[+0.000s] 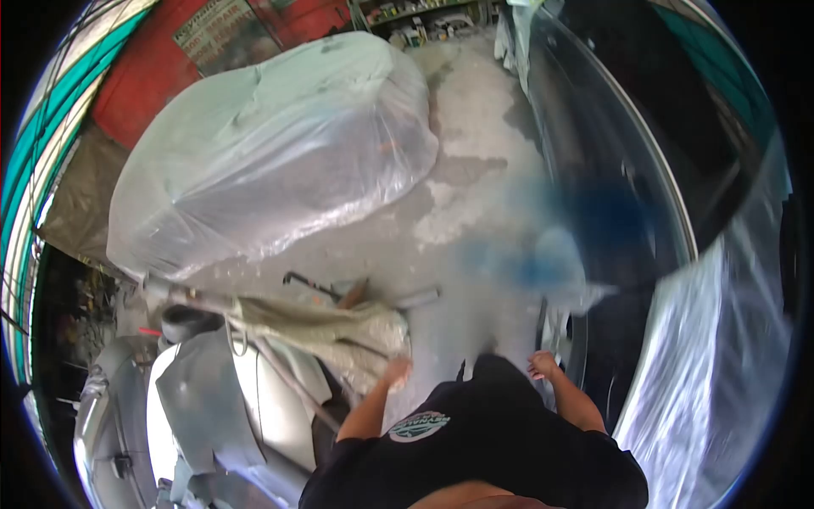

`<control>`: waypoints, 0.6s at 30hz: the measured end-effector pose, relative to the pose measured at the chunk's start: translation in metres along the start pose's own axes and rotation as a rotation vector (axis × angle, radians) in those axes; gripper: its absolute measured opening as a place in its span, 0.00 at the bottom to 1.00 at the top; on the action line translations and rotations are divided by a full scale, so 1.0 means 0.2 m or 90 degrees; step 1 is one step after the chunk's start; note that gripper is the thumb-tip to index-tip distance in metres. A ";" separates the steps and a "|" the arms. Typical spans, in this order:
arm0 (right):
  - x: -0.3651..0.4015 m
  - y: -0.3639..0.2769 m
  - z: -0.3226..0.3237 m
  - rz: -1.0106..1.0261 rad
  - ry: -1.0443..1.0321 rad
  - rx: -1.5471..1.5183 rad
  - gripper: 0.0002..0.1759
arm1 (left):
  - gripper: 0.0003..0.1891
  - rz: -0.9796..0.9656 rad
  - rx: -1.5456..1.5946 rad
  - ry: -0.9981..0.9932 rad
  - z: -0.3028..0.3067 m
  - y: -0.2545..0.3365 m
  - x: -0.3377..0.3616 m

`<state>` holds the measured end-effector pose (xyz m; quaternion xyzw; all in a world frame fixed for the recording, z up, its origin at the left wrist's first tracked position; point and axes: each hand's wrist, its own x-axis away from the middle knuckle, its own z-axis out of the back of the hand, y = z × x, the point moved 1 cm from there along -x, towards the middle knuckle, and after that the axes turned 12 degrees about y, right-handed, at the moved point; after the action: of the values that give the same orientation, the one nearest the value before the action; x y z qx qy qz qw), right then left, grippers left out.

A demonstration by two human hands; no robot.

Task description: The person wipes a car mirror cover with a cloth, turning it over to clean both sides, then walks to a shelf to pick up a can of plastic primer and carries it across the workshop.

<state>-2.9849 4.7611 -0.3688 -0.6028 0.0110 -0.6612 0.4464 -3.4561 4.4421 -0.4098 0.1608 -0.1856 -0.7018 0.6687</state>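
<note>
My left hand [398,371] hangs low beside the end of a beige cloth sheet [339,332]; it is blurred, and its fingers cannot be made out. On the other side of my body, my right hand [541,365] is loosely closed with its fingers curled, and nothing shows in it. Close to that hand stands a dark car [585,153], with crumpled clear plastic [572,293] low along its side. Whether either hand touches anything is unclear.
A plastic-covered car [288,161] fills the upper left. Car seats or panels [203,399] lie at lower left, near a pole [288,377]. A black tool [307,282] and a grey tube [417,298] rest on the floor. Plastic sheeting [687,365] hangs at right.
</note>
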 end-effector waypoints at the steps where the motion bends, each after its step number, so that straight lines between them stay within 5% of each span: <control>1: -0.08 -0.30 0.02 0.021 -0.022 -0.007 0.12 | 0.14 0.084 -0.012 -0.151 0.00 0.11 -0.05; 3: -0.26 -0.87 0.04 0.069 -0.027 0.022 0.11 | 0.20 0.436 0.371 -0.208 -0.03 0.17 -0.05; 4: -0.36 -1.14 0.02 0.121 -0.049 0.048 0.11 | 0.21 0.538 0.300 -0.083 -0.12 0.25 -0.13; 7: -0.71 -1.83 -0.08 0.203 -0.086 0.063 0.10 | 0.20 0.561 0.317 -0.133 -0.03 -0.01 -0.30; 12: -1.37 -2.68 -0.22 0.218 -0.075 0.096 0.11 | 0.18 0.606 0.318 -0.134 0.13 -0.73 -1.24; 14: -1.80 -2.80 -0.19 0.393 -0.176 0.366 0.10 | 0.18 0.601 0.307 -0.140 0.28 -1.04 -1.73; 16: -2.02 -3.06 -0.12 0.215 -0.262 0.515 0.09 | 0.17 0.594 0.305 -0.181 0.51 -1.38 -2.28; 17: -2.06 -3.22 -0.04 0.158 -0.199 0.447 0.09 | 0.13 0.205 -0.044 -0.153 0.90 -1.49 -2.65; 18: -2.08 -3.34 0.02 0.096 -0.142 0.372 0.09 | 0.10 0.313 -0.015 -0.081 0.91 -1.86 -2.95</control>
<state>-3.4189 5.4150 -0.3260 -0.5156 -0.1833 -0.5312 0.6469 -3.8377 5.0539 -0.4394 0.0582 -0.2526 -0.5287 0.8083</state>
